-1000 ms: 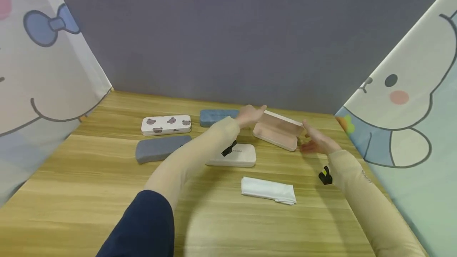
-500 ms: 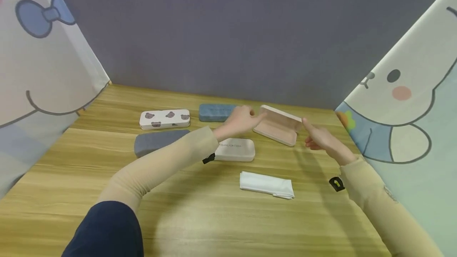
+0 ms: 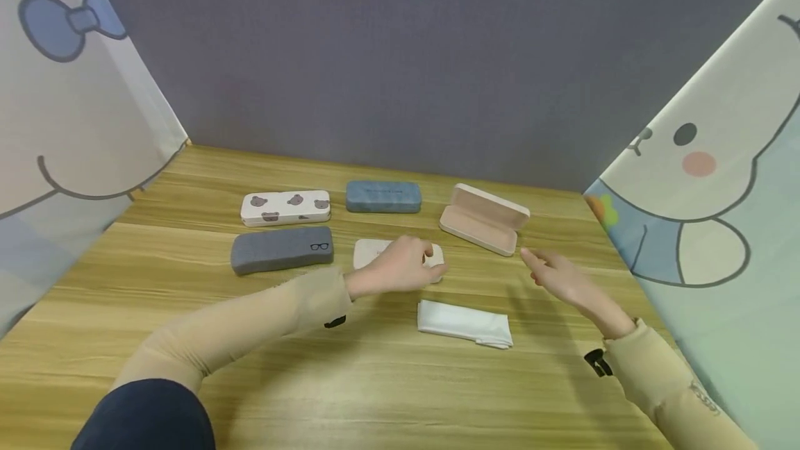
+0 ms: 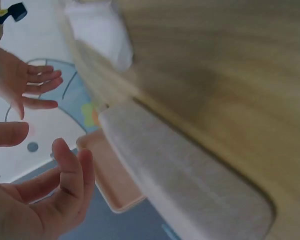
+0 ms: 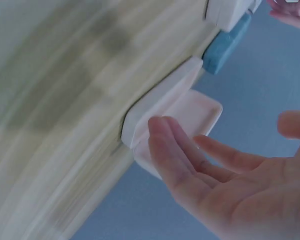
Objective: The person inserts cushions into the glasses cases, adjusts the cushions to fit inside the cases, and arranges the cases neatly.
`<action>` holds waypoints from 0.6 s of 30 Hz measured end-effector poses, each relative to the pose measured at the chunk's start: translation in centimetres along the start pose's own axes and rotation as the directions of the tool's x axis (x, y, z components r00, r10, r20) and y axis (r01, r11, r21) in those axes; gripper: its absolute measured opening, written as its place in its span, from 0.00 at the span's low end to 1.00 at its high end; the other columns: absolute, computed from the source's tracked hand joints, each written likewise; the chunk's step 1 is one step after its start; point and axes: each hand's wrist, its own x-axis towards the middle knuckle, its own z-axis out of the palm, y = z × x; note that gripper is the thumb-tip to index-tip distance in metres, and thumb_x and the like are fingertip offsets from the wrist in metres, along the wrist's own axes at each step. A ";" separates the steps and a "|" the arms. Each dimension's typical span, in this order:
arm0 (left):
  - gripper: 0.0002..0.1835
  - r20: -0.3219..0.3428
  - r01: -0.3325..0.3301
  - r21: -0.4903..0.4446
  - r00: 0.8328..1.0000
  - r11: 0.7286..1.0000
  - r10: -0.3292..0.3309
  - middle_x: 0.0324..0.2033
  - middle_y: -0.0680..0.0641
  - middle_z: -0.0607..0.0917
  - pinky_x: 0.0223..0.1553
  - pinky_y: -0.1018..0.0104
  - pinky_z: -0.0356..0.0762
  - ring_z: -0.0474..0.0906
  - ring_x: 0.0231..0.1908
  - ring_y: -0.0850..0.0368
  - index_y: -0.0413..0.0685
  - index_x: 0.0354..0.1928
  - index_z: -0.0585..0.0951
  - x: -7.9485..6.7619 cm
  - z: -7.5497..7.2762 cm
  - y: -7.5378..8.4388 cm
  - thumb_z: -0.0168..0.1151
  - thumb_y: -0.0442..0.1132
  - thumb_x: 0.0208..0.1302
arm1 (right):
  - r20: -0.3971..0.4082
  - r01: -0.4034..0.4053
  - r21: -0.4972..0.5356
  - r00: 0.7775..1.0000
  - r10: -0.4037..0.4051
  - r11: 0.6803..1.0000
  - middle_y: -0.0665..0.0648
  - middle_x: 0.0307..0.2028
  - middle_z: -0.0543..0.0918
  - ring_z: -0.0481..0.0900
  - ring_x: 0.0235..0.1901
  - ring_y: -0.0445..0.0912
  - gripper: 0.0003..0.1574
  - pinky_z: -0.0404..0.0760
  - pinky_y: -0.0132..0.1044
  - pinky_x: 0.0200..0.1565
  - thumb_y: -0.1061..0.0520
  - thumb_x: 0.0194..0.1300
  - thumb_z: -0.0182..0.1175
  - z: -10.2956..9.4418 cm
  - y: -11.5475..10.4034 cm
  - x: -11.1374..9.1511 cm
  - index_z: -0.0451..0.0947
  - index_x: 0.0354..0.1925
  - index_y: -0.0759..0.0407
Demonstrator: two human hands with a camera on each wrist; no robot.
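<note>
A glasses case (image 3: 478,229) with a pale pink lining lies at the back right with its lid raised. My right hand (image 3: 562,282) hovers just in front of it, fingers extended and apart from the case. In the left wrist view my left hand (image 4: 45,187) has loosely bent fingers with nothing between them. It hangs over a closed off-white glasses case (image 3: 367,253), covering part of it in the head view. In front of that case lies a folded white cloth (image 3: 464,323). The right wrist view shows the opened case (image 5: 162,97) beyond my right fingertips.
A blue case (image 3: 383,197) lies at the back. To the left are a white case with bear prints (image 3: 285,207) and a grey case (image 3: 281,250) with a small glasses mark. A grey wall (image 3: 400,61) stands behind the wooden table (image 3: 300,394).
My left hand has withdrawn from the opened glasses case toward the left and front, above the off-white case. My right hand has drawn back from the lid, which stays raised.
</note>
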 end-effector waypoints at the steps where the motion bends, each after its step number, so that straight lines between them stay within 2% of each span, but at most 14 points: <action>1: 0.22 0.002 -0.009 0.003 1.000 1.000 0.009 0.16 0.49 0.77 0.27 0.72 0.69 0.60 0.14 0.65 0.33 0.47 0.82 -0.3 0.2 -0.1 0.58 0.48 0.66 | 0.003 0.002 -0.020 1.000 -0.002 1.000 0.77 0.53 0.75 0.76 0.51 0.65 0.47 0.79 0.50 0.46 0.36 0.76 0.32 0.3 0.0 -0.2 0.55 0.68 0.77; 4: 0.17 0.003 -0.053 0.029 0.999 0.998 0.053 0.13 0.53 0.71 0.24 0.73 0.66 0.60 0.15 0.65 0.35 0.38 0.83 -1.2 0.9 -0.5 0.60 0.46 0.65 | 0.010 0.004 -0.079 1.000 -0.003 0.997 0.79 0.56 0.73 0.76 0.52 0.68 0.45 0.79 0.53 0.45 0.36 0.75 0.38 0.9 -0.2 -0.7 0.56 0.68 0.74; 7: 0.14 0.009 -0.099 0.051 0.995 0.994 0.098 0.11 0.56 0.63 0.21 0.75 0.60 0.58 0.15 0.65 0.40 0.24 0.81 -1.7 1.6 -0.9 0.62 0.43 0.63 | 0.002 0.032 -0.126 0.999 -0.033 0.991 0.74 0.47 0.80 0.81 0.41 0.58 0.41 0.80 0.47 0.37 0.41 0.73 0.47 1.6 -0.2 -1.0 0.61 0.66 0.74; 10: 0.20 0.033 -0.116 0.061 0.993 0.991 0.114 0.09 0.59 0.58 0.17 0.77 0.56 0.55 0.13 0.68 0.46 0.14 0.71 -2.0 2.2 -1.3 0.63 0.41 0.62 | -0.010 0.092 -0.144 0.996 -0.094 0.985 0.66 0.36 0.84 0.79 0.28 0.47 0.34 0.76 0.39 0.29 0.49 0.70 0.54 2.6 -0.1 -1.1 0.67 0.61 0.75; 13: 0.26 0.074 -0.122 0.073 0.990 0.990 0.117 0.07 0.59 0.55 0.15 0.77 0.53 0.51 0.10 0.68 0.49 0.10 0.63 -2.2 2.6 -1.5 0.63 0.40 0.62 | -0.011 0.133 -0.150 0.991 -0.136 0.980 0.58 0.27 0.83 0.72 0.20 0.41 0.30 0.71 0.35 0.23 0.53 0.68 0.57 3.6 0.0 -1.1 0.71 0.58 0.75; 15: 0.25 0.098 -0.120 0.087 0.989 0.989 0.112 0.07 0.59 0.56 0.15 0.77 0.53 0.52 0.10 0.68 0.50 0.10 0.65 -2.3 2.9 -1.7 0.64 0.40 0.62 | -0.005 0.140 -0.147 0.990 -0.142 0.979 0.54 0.20 0.79 0.65 0.16 0.39 0.29 0.66 0.32 0.20 0.54 0.66 0.59 4.3 0.1 -1.1 0.72 0.57 0.74; 18: 0.23 0.111 -0.122 0.134 0.988 0.983 0.108 0.08 0.58 0.61 0.15 0.77 0.56 0.55 0.11 0.67 0.48 0.10 0.69 -2.3 3.5 -1.9 0.65 0.39 0.61 | 0.010 0.154 -0.157 0.988 -0.154 0.976 0.49 0.16 0.72 0.59 0.14 0.38 0.27 0.61 0.29 0.18 0.55 0.65 0.61 5.2 0.2 -1.1 0.74 0.55 0.74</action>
